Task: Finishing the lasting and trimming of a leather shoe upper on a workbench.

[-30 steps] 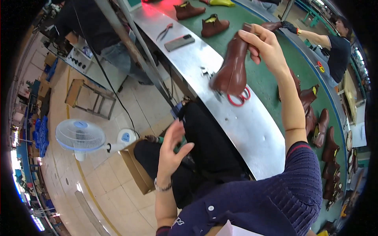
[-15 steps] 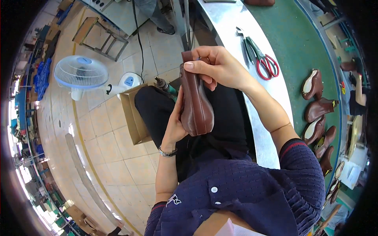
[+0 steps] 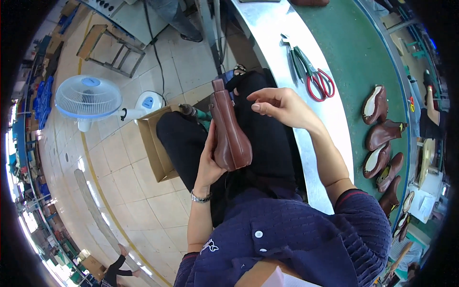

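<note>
My left hand (image 3: 208,168) is wrapped round the side of a brown leather shoe (image 3: 230,134) and holds it up over my lap. The shoe's narrow end points away from me, its broad, seamed end toward me. Just to the right of it, apart from the leather, hovers my right hand (image 3: 282,109). Its fingers are loosely bent, with a gap between thumb and forefinger and nothing visible in them. The left palm is partly hidden behind the shoe.
On the metal table edge (image 3: 330,158) at my right lie green-handled pliers (image 3: 295,62) and red-handled scissors (image 3: 319,83). Several brown shoes (image 3: 382,136) sit on the green surface. By my left knee stands a cardboard box (image 3: 152,148) with a green-and-dark tool (image 3: 195,112); beyond is a fan (image 3: 90,98).
My right hand has let go of the shoe's far end and moved right and toward me. The left hand still holds the shoe, now slightly lower and tilted left at the top.
</note>
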`<state>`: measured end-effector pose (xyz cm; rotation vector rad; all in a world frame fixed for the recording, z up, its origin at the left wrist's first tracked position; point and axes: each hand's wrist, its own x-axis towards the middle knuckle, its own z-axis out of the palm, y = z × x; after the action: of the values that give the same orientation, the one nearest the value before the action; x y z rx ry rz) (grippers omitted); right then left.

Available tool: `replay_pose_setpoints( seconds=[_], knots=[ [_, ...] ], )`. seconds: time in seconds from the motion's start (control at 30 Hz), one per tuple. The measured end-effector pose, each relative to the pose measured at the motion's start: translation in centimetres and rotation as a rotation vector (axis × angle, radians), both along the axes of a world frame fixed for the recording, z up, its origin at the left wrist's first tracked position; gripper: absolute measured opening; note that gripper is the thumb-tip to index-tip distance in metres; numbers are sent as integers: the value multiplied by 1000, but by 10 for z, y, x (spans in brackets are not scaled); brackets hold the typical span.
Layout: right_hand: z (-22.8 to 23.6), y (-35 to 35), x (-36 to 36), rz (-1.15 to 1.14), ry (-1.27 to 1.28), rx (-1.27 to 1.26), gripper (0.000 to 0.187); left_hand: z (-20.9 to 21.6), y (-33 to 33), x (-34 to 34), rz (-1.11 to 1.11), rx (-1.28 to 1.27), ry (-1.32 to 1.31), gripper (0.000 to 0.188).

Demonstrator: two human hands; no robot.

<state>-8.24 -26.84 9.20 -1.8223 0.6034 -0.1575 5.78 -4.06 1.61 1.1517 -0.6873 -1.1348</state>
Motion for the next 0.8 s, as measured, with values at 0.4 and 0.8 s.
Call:
replay_pose_setpoints(
  seconds=[0.4,0.8],
  knots=[
    [-107,-131,-41,-555,292,-1048,52,34,73,64,454,134,277,63],
    [-55,-123,-20,-777,39,108,53,56,38,92,289,457,267,69]
  ],
)
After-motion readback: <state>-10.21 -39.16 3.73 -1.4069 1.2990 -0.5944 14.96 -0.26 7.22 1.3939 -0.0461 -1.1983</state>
